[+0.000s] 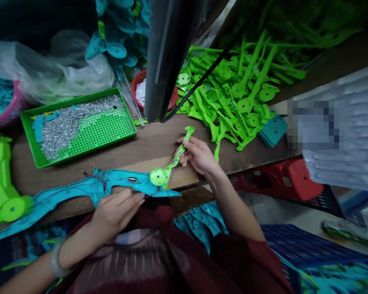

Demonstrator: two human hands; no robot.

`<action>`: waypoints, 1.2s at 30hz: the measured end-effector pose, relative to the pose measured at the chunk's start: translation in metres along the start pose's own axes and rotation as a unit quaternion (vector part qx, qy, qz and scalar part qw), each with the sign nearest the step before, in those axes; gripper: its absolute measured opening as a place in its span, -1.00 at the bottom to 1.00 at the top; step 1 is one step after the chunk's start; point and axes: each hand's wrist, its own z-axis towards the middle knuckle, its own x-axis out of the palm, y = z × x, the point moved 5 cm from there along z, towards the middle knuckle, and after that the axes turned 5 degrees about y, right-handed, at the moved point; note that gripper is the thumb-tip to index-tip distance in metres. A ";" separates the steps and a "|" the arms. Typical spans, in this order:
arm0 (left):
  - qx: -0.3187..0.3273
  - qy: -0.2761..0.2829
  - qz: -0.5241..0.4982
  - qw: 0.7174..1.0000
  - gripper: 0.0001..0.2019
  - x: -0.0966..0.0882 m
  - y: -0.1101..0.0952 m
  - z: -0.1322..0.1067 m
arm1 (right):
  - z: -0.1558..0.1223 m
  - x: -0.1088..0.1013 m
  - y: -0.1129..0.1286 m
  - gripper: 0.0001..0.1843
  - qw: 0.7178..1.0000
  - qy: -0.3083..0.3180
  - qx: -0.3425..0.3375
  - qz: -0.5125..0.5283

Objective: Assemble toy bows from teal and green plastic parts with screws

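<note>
A long teal plastic piece with thin wires and a small metal part lies across the front edge of the wooden table. My left hand rests on its near edge, fingers curled round it. My right hand pinches a bright green lever-shaped part; the part's round end sits on the teal piece near its right tip.
A green tray of small silver screws lies at the back left. A heap of green plastic levers fills the back right, with a red bowl of white discs behind a dark post. Another green part lies at the left. Teal parts lie in my lap.
</note>
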 end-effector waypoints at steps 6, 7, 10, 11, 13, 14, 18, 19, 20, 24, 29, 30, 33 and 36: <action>0.011 -0.044 -0.052 0.998 -0.90 -0.010 -0.013 0.018 | 0.000 0.001 0.000 -0.50 0.999 0.017 0.018 -0.030; 0.000 -0.047 -0.084 0.995 -0.89 -0.011 -0.012 0.020 | 0.000 0.000 0.000 -0.50 0.999 0.017 0.022 -0.031; -0.037 -0.047 -0.187 0.980 -0.84 -0.008 -0.004 0.024 | 0.000 -0.003 -0.001 -0.49 0.998 0.036 0.036 -0.040; -0.034 -0.042 -0.211 0.976 -0.84 -0.005 -0.002 0.025 | -0.001 -0.003 -0.002 -0.49 0.997 0.045 0.040 -0.044; -0.005 -0.029 -0.232 0.972 -0.86 0.002 -0.001 0.027 | -0.001 -0.002 -0.001 -0.50 0.996 0.058 0.046 -0.050; 0.010 -0.025 -0.232 0.972 -0.86 0.006 -0.001 0.027 | -0.002 -0.002 -0.001 -0.51 0.996 0.061 0.048 -0.051; 0.037 -0.027 -0.185 0.982 -0.88 0.013 0.004 0.029 | -0.003 0.000 0.002 -0.54 0.996 0.058 0.048 -0.053; 0.038 -0.026 -0.168 0.985 -0.88 0.013 0.005 0.029 | -0.002 -0.001 0.003 -0.54 0.996 0.052 0.041 -0.053; 0.038 -0.023 -0.153 0.987 -0.87 0.014 0.007 0.030 | -0.001 -0.002 0.005 -0.54 0.997 0.044 0.033 -0.052; 0.061 -0.034 -0.100 0.992 -0.88 0.011 0.004 0.033 | 0.005 -0.010 0.007 -0.49 0.997 0.023 0.015 -0.067; 0.068 -0.042 -0.057 0.995 -0.94 0.009 -0.004 0.032 | 0.011 -0.008 0.004 -0.50 0.988 0.019 0.020 -0.150; 0.064 -0.042 -0.060 0.995 -0.94 0.009 -0.004 0.032 | 0.010 -0.009 0.007 -0.52 0.982 -0.012 -0.009 -0.189; 0.044 -0.055 -0.086 0.994 -0.95 0.008 -0.002 0.032 | -0.008 -0.006 0.026 -0.68 0.899 -0.142 -0.183 -0.372; 0.067 -0.059 -0.090 0.992 -0.91 0.009 -0.002 0.035 | -0.038 0.017 0.035 -0.87 0.764 -0.106 -0.347 -0.534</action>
